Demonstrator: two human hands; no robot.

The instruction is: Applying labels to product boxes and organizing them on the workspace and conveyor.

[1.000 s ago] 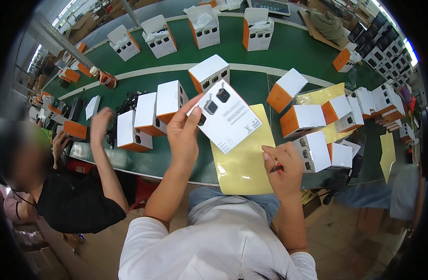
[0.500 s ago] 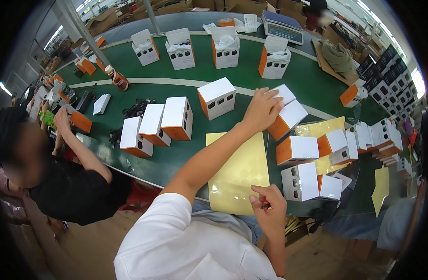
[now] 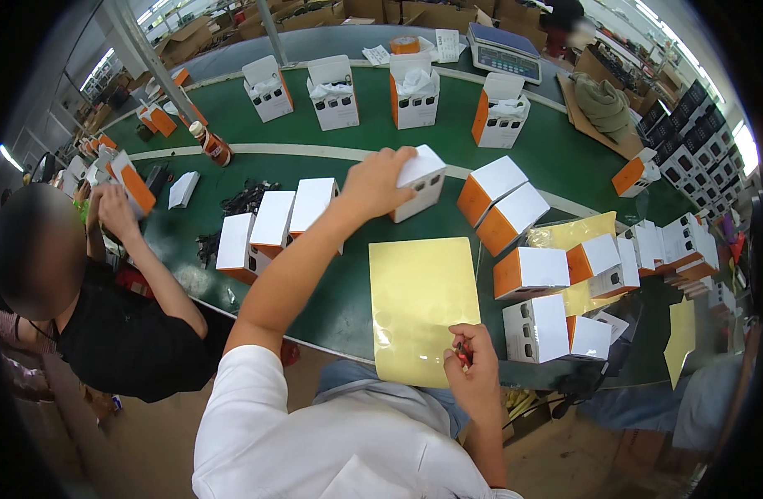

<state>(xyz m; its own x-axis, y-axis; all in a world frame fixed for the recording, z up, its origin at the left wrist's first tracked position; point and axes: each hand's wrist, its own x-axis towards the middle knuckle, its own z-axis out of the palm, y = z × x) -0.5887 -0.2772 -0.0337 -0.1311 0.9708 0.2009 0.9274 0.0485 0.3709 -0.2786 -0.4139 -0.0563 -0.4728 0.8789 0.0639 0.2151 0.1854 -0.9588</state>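
Observation:
My left hand (image 3: 376, 185) is stretched out over the green table with its fingers wrapped round a closed white box (image 3: 423, 181) that has small pictures on its side. Lower down, my right hand (image 3: 476, 366) is closed on a small red-and-black tool (image 3: 463, 353) whose kind I cannot make out. A yellow sticker sheet (image 3: 423, 283) lies flat between the two arms, with faint round outlines on it. Two orange-and-white boxes (image 3: 512, 218) stand side by side to the right of the held box. Three more closed boxes (image 3: 273, 219) stand left of my left forearm, which partly covers them.
Several open boxes (image 3: 335, 98) stand along the green belt at the back. More boxes (image 3: 535, 270) crowd the right side beside another yellow sheet (image 3: 679, 341). At the left a co-worker (image 3: 132, 324) handles an orange-and-white box. Black cables (image 3: 248, 198) and a brown bottle (image 3: 209, 145) lie nearby.
My left hand has moved left from the pair of boxes on the right onto another box. The open boxes at the back have shifted right. The co-worker's box is now lifted upright.

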